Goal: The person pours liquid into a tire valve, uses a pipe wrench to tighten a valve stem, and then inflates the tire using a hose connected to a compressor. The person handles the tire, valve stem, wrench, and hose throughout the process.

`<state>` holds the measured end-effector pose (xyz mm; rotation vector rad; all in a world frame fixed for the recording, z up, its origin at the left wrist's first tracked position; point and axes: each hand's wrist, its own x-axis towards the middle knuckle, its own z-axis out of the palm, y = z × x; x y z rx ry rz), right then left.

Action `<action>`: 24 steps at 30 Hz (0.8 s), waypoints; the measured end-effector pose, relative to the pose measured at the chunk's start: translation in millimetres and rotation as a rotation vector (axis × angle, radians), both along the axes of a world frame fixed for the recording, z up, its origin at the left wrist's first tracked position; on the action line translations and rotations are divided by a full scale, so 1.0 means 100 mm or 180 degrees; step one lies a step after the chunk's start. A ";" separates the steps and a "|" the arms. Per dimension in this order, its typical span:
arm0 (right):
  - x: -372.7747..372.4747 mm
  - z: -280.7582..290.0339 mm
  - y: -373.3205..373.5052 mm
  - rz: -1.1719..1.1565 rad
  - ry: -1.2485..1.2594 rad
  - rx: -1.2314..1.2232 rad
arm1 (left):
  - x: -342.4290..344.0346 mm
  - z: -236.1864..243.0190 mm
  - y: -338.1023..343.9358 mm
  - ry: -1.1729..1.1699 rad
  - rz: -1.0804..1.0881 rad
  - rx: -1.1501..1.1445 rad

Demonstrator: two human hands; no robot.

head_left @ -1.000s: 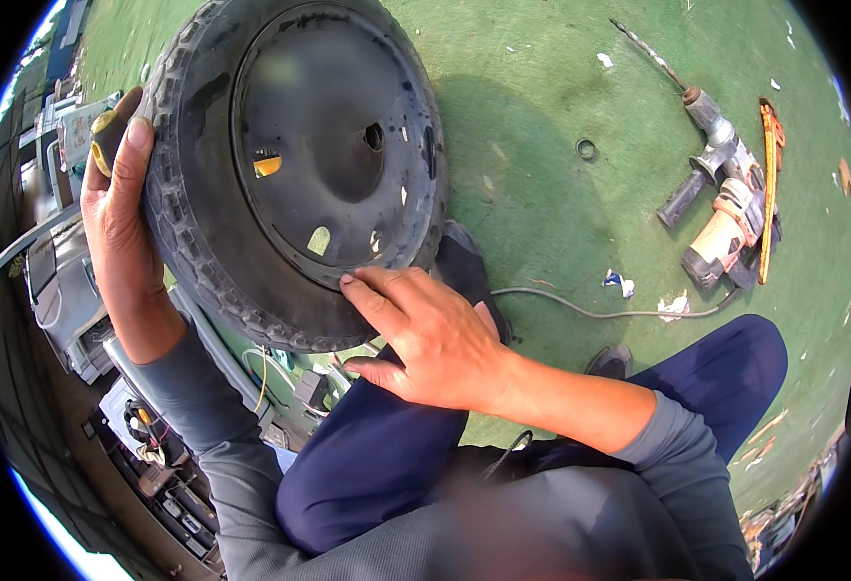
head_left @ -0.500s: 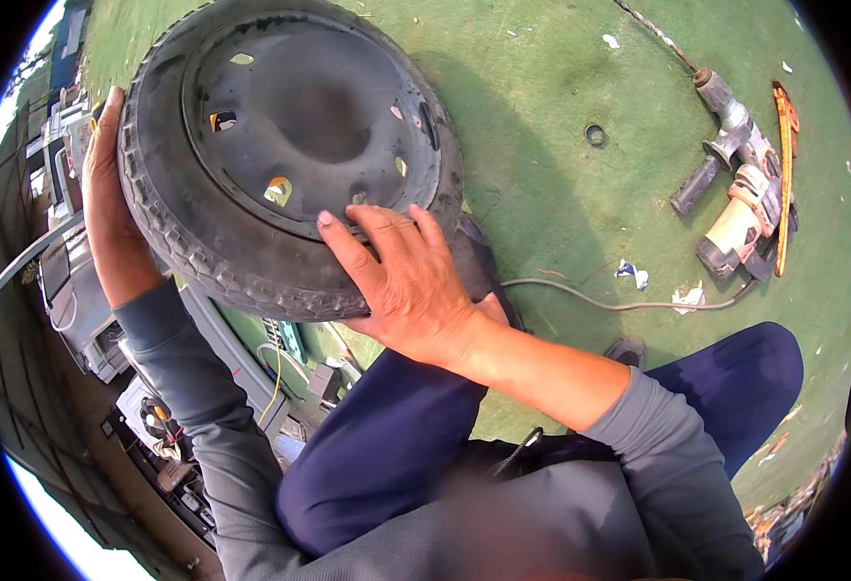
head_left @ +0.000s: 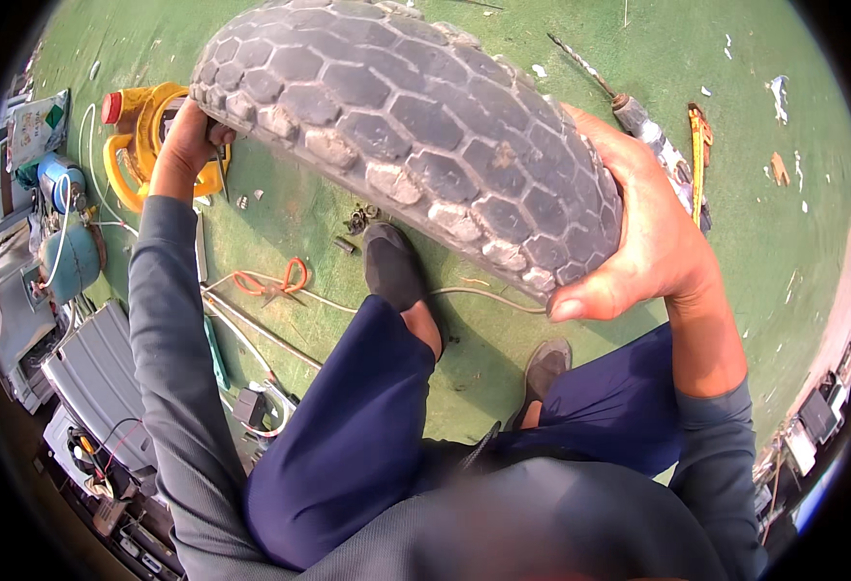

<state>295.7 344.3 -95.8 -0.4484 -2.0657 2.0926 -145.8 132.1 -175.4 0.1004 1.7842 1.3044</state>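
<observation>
I hold a black tire (head_left: 416,126) raised with its knobbly hexagon tread toward me; the wheel's face is hidden. My left hand (head_left: 188,140) grips its left end, with a small dark thing by the fingers that I cannot make out clearly. My right hand (head_left: 638,223) is wrapped round its right end, thumb on the lower edge. Behind the left hand a yellow machine with a red cap (head_left: 139,131) sits on the green floor. Beyond my right hand lies a power drill with a long bit (head_left: 638,121), beside an orange pipe wrench (head_left: 698,145).
Orange-handled pliers (head_left: 270,281), hoses and cables (head_left: 280,353) and small metal parts (head_left: 359,218) lie around my feet. At left stand a blue tank (head_left: 69,257), grey metal casings (head_left: 96,378) and other clutter. More scrap (head_left: 813,416) is at the lower right.
The tire has tipped from face-up to tread toward me and shifted right. My right hand has moved from the rim to its right end; the yellow machine has come into view.
</observation>
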 end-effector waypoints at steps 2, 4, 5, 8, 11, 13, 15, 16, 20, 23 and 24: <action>0.21 0.04 0.11 -0.0755 -0.0238 -0.0285 | 0.08 -0.37 0.24 -0.0237 -0.0656 -0.0215; 0.43 -0.24 -0.03 -0.1871 -0.0186 0.0069 | 0.33 -0.39 0.53 -0.0276 -0.0913 -0.0248; 0.51 -0.40 -0.07 -0.2238 -0.0217 0.0331 | 0.44 -0.31 0.66 -0.0260 -0.0988 -0.0223; 0.70 -0.72 0.16 -0.2621 -0.0522 0.0809 | 0.60 -0.26 0.92 0.0039 -0.1271 -0.0177; 0.78 -0.85 0.46 -0.2772 -0.0793 0.0696 | 0.73 -0.49 1.03 0.0071 -0.1409 -0.0363; 0.86 -0.96 0.65 -0.2750 -0.0972 0.0786 | 0.88 -0.60 0.97 -0.0021 -0.1420 -0.0462; 0.82 -0.97 0.75 -0.2627 -0.1155 0.0623 | 0.98 -0.72 0.84 -0.0064 -0.1416 -0.0553; 0.86 -1.06 0.87 -0.2584 -0.1284 0.0633 | 1.05 -0.77 0.80 -0.0053 -0.1413 -0.0581; 0.87 -1.31 1.16 -0.2269 -0.1673 0.0366 | 1.28 -0.92 0.65 -0.0049 -0.1373 -0.0682; 0.74 -1.38 1.27 -0.2061 -0.2021 0.0554 | 1.43 -1.02 0.40 -0.0309 -0.1248 -0.0863; 0.69 -1.42 1.30 -0.2026 -0.2122 0.0681 | 1.47 -1.03 0.31 -0.0399 -0.1301 -0.0965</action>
